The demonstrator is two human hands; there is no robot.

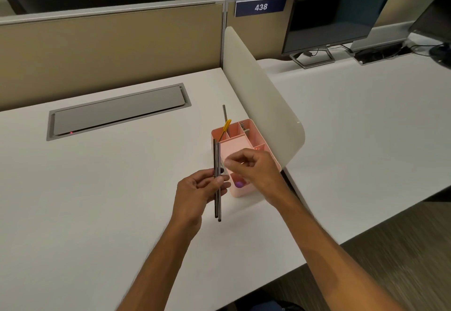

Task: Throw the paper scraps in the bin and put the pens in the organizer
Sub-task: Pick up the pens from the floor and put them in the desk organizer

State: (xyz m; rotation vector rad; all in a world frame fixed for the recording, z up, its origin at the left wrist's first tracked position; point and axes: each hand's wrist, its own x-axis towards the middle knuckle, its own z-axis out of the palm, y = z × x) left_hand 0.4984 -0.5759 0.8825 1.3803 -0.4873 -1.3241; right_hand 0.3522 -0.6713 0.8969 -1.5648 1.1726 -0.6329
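My left hand (199, 192) grips two dark pens (217, 157) upright, side by side, just left of a pink organizer (238, 146) on the white desk (97, 188). My right hand (253, 169) hovers over the organizer's front half, fingers curled, thumb and forefinger pinched near the pens; whether it holds anything is unclear. A yellow pen (225, 129) and a grey pen (224, 113) stand in the organizer's rear left compartment. A purple item (239, 184) lies in a front compartment. No paper scraps or bin are in view.
A white curved divider (258, 96) stands right behind the organizer. A grey cable hatch (117, 110) is set into the desk at the back left. Monitors (329, 10) stand on the neighbouring desk to the right. The desk's front edge runs diagonally at lower right.
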